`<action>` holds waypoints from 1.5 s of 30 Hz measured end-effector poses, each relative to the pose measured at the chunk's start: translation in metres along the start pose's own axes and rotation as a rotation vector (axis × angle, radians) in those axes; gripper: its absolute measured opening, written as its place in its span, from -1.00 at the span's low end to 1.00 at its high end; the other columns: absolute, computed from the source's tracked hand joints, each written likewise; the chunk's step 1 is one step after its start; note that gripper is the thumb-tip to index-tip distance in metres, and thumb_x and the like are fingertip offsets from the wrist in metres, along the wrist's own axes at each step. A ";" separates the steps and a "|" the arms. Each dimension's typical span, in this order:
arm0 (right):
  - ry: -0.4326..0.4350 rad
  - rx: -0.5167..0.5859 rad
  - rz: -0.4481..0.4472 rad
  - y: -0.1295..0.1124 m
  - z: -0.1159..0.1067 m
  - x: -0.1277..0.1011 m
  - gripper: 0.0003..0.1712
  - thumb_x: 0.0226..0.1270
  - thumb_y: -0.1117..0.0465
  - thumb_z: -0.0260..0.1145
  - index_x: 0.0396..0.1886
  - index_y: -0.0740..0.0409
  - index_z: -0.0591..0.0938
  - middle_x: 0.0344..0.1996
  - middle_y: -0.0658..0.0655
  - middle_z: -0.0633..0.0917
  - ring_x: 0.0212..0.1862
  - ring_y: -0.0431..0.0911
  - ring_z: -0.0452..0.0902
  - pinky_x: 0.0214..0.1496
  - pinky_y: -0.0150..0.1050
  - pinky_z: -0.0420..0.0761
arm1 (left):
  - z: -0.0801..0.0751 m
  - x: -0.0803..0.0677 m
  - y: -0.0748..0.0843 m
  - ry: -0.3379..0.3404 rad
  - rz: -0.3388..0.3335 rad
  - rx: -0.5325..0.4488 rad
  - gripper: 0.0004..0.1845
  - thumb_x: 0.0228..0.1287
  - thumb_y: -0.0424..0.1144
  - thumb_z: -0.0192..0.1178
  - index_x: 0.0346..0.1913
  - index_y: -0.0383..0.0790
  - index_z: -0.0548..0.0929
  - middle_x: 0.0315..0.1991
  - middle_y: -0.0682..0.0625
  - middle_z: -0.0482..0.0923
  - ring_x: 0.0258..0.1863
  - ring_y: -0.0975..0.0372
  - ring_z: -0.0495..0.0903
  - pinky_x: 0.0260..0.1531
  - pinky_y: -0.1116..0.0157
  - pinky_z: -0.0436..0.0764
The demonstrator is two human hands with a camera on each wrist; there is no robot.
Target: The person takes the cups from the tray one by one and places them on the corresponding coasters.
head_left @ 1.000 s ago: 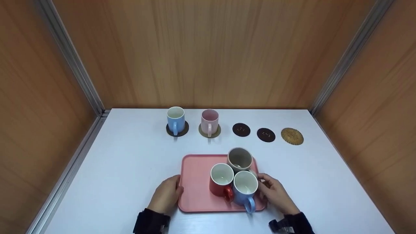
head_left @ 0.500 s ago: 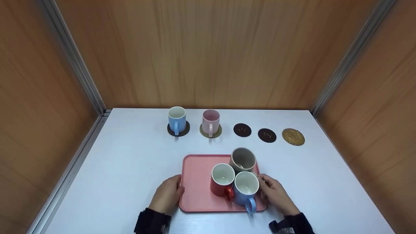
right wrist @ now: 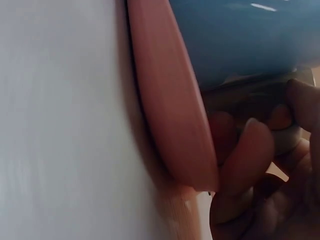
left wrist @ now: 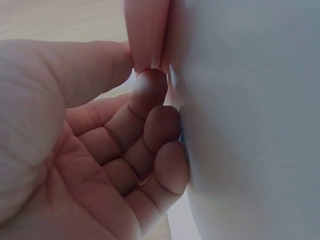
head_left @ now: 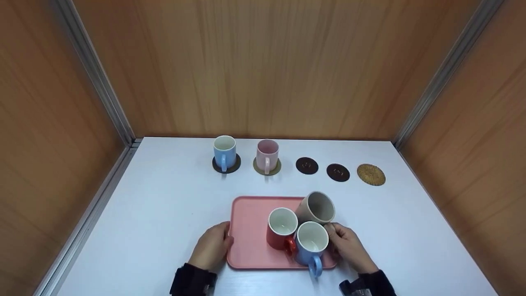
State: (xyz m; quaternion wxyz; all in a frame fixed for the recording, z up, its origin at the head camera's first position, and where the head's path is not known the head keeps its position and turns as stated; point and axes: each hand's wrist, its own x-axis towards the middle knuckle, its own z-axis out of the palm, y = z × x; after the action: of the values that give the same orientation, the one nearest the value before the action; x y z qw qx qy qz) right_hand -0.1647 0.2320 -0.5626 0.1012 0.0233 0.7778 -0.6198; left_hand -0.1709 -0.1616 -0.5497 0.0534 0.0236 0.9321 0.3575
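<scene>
- The right hand grips the handle of a grey-beige ceramic mug, fingers curled around it; the mug is tilted, its mouth leaning to the right, at the far right corner of a pink rectangular plastic tray.
- In the right wrist view the curled fingers sit just beside the tray's pink rim, with a blue mug wall above them.
- The left hand holds the tray's left edge; in the left wrist view its fingertips are bent against the rim and the white tabletop.
- On the tray, a red ceramic mug and a blue ceramic mug stand upright, touching each other, the blue one nearest the person.
- At the table's far side, a light blue mug stands on a dark round coaster and a pink mug on an olive round coaster.
- To their right lie two dark round coasters and a golden woven round coaster, each bare.
</scene>
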 end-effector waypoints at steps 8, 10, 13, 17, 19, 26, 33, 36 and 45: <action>0.014 -0.026 -0.012 -0.001 0.000 -0.001 -0.51 0.74 -0.04 0.11 -0.17 0.33 0.62 -0.55 0.02 0.46 -0.56 -0.14 0.37 -0.54 -0.33 0.38 | 0.000 0.000 -0.002 0.006 0.015 0.003 -0.50 0.47 -0.33 0.27 0.38 -0.47 0.57 0.17 -0.30 0.72 0.32 -0.14 0.65 0.36 -0.14 0.58; 0.015 -0.057 -0.032 -0.003 0.000 -0.002 -0.51 0.75 -0.04 0.09 -0.19 0.32 0.63 -0.53 0.03 0.47 -0.52 -0.15 0.38 -0.50 -0.34 0.39 | 0.000 0.000 -0.001 0.006 0.013 0.001 -0.51 0.47 -0.33 0.28 0.38 -0.47 0.58 0.10 -0.27 0.75 0.26 -0.11 0.69 0.31 -0.13 0.61; 0.020 -0.116 -0.060 -0.007 0.000 -0.003 -0.49 0.76 -0.05 0.07 -0.25 0.28 0.62 -0.49 0.02 0.47 -0.46 -0.16 0.40 -0.41 -0.35 0.41 | 0.000 0.000 0.000 0.003 0.005 -0.004 -0.51 0.47 -0.33 0.29 0.37 -0.46 0.59 0.02 -0.20 0.77 0.17 -0.03 0.71 0.25 -0.10 0.65; 0.016 -0.175 -0.056 -0.013 -0.001 -0.003 -0.46 0.76 -0.08 0.04 -0.31 0.24 0.60 -0.44 0.02 0.50 -0.38 -0.16 0.44 -0.32 -0.34 0.44 | 0.000 0.000 0.000 0.004 -0.003 -0.012 -0.51 0.47 -0.32 0.29 0.38 -0.44 0.59 0.04 -0.19 0.77 0.20 -0.04 0.71 0.26 -0.10 0.65; 0.009 -0.188 -0.048 -0.016 -0.001 -0.003 -0.45 0.76 -0.09 0.04 -0.31 0.24 0.59 -0.43 0.02 0.52 -0.36 -0.15 0.46 -0.31 -0.33 0.46 | 0.000 0.000 0.000 0.002 -0.010 -0.015 -0.51 0.48 -0.32 0.28 0.38 -0.43 0.59 0.05 -0.19 0.77 0.22 -0.04 0.71 0.28 -0.10 0.64; -0.012 -0.152 0.009 -0.018 -0.002 -0.003 -0.47 0.76 -0.09 0.05 -0.20 0.28 0.62 -0.41 0.02 0.55 -0.38 -0.13 0.48 -0.37 -0.30 0.51 | 0.000 0.000 -0.002 -0.005 -0.008 -0.021 -0.51 0.48 -0.31 0.29 0.39 -0.40 0.59 0.06 -0.18 0.77 0.22 -0.04 0.70 0.28 -0.11 0.63; -0.039 -0.099 0.054 -0.016 -0.004 -0.004 -0.44 0.78 -0.12 -0.02 -0.06 0.27 0.65 -0.38 -0.01 0.59 -0.34 -0.10 0.53 -0.35 -0.25 0.58 | 0.000 -0.001 -0.003 -0.010 0.008 -0.031 -0.51 0.48 -0.32 0.28 0.39 -0.41 0.59 0.08 -0.19 0.77 0.23 -0.06 0.70 0.29 -0.12 0.62; -0.072 -0.067 0.046 -0.016 -0.008 -0.006 -0.45 0.79 -0.11 -0.04 -0.14 0.24 0.63 -0.40 -0.01 0.61 -0.32 -0.11 0.56 -0.29 -0.26 0.61 | 0.001 -0.001 -0.003 -0.015 0.002 -0.035 -0.51 0.48 -0.31 0.27 0.39 -0.41 0.58 0.09 -0.20 0.76 0.24 -0.06 0.69 0.30 -0.12 0.62; -0.106 -0.012 0.012 -0.031 -0.025 -0.011 -0.38 0.81 -0.09 -0.08 0.05 0.41 0.60 -0.30 0.10 0.75 -0.24 -0.10 0.72 -0.11 -0.20 0.75 | 0.001 -0.001 -0.002 0.004 0.009 -0.010 -0.53 0.48 -0.33 0.28 0.37 -0.42 0.59 0.18 -0.27 0.73 0.31 -0.11 0.66 0.33 -0.13 0.60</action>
State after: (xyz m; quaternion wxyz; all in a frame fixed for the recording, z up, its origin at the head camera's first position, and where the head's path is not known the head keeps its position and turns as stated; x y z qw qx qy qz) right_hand -0.1618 0.2500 -0.5253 0.1463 -0.0056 0.7750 -0.6148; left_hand -0.1702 -0.1625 -0.5513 0.0499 0.0270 0.9302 0.3626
